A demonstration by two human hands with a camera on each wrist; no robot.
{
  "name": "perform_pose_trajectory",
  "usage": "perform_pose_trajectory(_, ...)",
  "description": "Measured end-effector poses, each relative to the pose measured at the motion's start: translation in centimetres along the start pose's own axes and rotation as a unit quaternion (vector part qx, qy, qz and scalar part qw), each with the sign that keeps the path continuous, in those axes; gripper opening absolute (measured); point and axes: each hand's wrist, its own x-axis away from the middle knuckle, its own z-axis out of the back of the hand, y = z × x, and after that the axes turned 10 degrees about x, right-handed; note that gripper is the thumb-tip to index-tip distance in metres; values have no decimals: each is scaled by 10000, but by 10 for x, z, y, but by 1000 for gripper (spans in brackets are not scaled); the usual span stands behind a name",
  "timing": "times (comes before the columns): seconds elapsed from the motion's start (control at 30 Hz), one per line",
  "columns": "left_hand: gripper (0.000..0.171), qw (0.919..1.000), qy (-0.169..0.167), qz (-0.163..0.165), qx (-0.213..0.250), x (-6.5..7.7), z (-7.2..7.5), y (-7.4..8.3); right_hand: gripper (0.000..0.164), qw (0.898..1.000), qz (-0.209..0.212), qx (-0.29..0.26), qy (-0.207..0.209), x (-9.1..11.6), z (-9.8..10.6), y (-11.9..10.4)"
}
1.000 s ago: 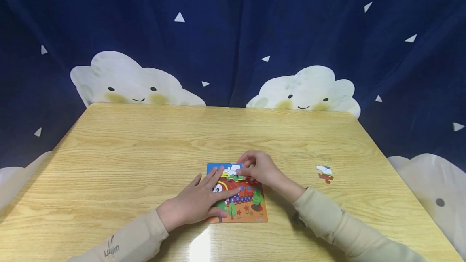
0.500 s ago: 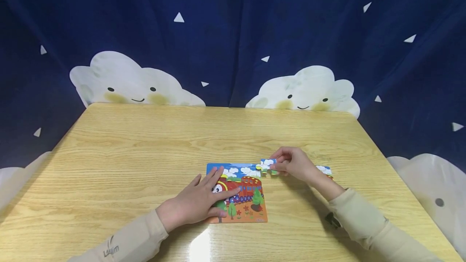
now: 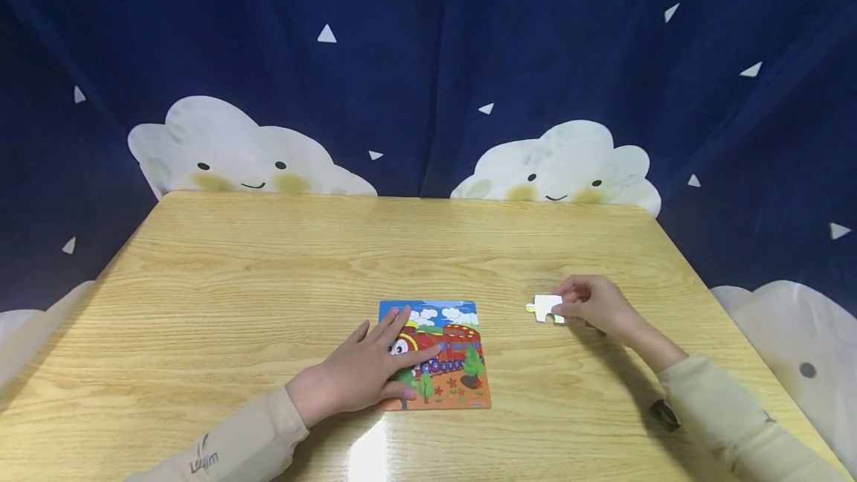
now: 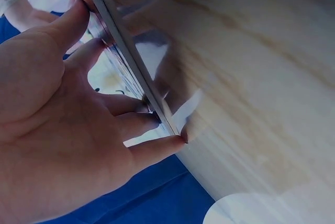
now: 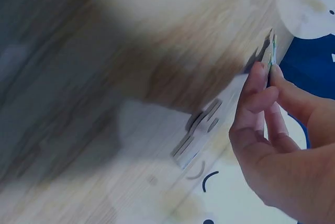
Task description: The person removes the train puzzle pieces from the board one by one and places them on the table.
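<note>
My left hand point(image 3: 361, 370) lies with straight, spread fingers on the left part of a puzzle board point(image 3: 462, 385) with a red train picture. Seen edge-on in the left wrist view, the board point(image 4: 131, 59) has fingertips along its side. Right of the board, my right hand point(image 3: 599, 311) pinches a jigsaw piece point(image 3: 545, 306) between thumb and fingers, above the table. Glare whitens that piece in the head view. In the right wrist view, the held piece point(image 5: 271, 54) appears edge-on, while another jigsaw piece point(image 5: 199, 132) lies on the table; the right hand hides it in the head view.
A light wooden table point(image 3: 268, 266) carries everything. Behind it hangs a dark blue curtain point(image 3: 402, 58) with white triangles and smiling clouds. Light reflects off the tabletop near its front.
My right hand has lifted the jigsaw piece from the board's top right and carried it rightward, uncovering the board's upper right part. The left hand has stayed in place.
</note>
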Motion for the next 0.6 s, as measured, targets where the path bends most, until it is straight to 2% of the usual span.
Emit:
perform_pose_trajectory(0.17, 58, 10000, -13, 14, 22, 0, 0, 0, 21, 9985, 98, 494, 219, 4, 2, 6)
perform_pose_trajectory(0.33, 58, 10000, -21, 33, -11, 0, -1, -1, 21, 9911, 278, 1154, 601, 6, 0, 7)
perform_pose_trajectory(0.43, 59, 10000, -23, 42, -47, 0, -1, -1, 20, 9880, 326, 1326, 717, 7, -1, 8)
perform_pose_trajectory(0.6, 59, 10000, -32, 46, -76, 0, -1, -1, 16, 9875, 387, 1372, 672, 7, -1, 7)
